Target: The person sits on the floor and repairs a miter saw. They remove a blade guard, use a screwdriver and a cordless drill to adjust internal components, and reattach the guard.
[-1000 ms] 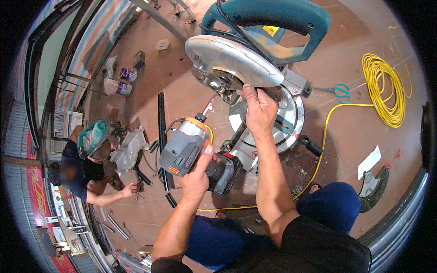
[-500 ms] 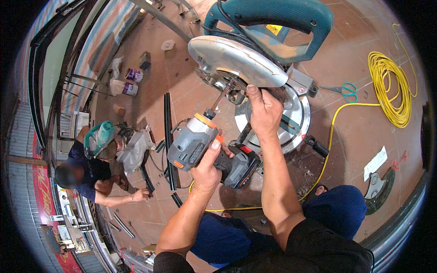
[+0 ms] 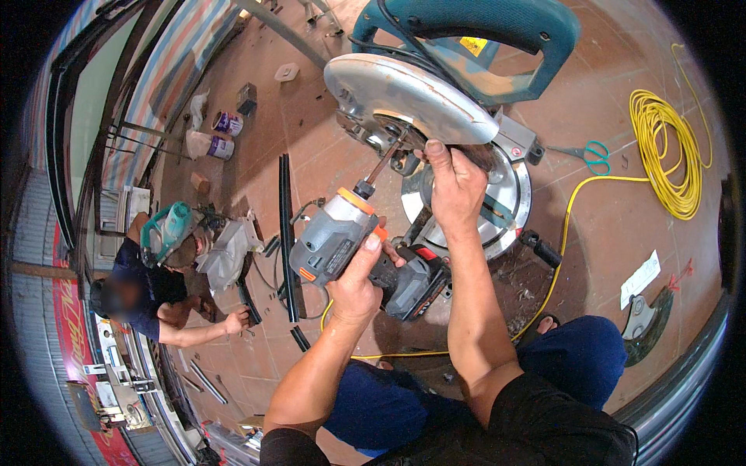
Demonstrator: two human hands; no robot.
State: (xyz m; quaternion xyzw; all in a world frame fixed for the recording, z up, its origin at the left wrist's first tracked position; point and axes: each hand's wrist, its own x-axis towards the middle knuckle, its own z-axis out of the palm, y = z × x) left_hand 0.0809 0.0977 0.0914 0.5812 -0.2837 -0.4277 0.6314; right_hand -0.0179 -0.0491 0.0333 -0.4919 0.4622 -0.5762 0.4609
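A cordless driver [image 3: 330, 241] with a grey body and orange trim is gripped in my left hand [image 3: 359, 291], fingers wrapped round its handle. Its long bit [image 3: 384, 165] points up and away, the tip meeting the hub area under the silver blade guard [image 3: 408, 87] of a miter saw. My right hand [image 3: 458, 190] is closed at the guard's lower edge, thumb up beside the bit's tip. What its fingers hold is hidden. The saw's teal handle [image 3: 559, 46] arches above, and its round silver base [image 3: 514, 203] lies beneath my right hand.
At the left a person [image 3: 151, 272] crouches by another teal saw [image 3: 167, 233]. Black strips [image 3: 287, 233] lie on the tiled floor. To the right are green-handled scissors [image 3: 597, 158], a coiled yellow cable [image 3: 664, 155] running past my feet, and a curved dark piece [image 3: 649, 326].
The driver and my left hand have shifted slightly right, still holding the bit against the saw. My right hand has moved a little right. The saw head sits slightly further right in view.
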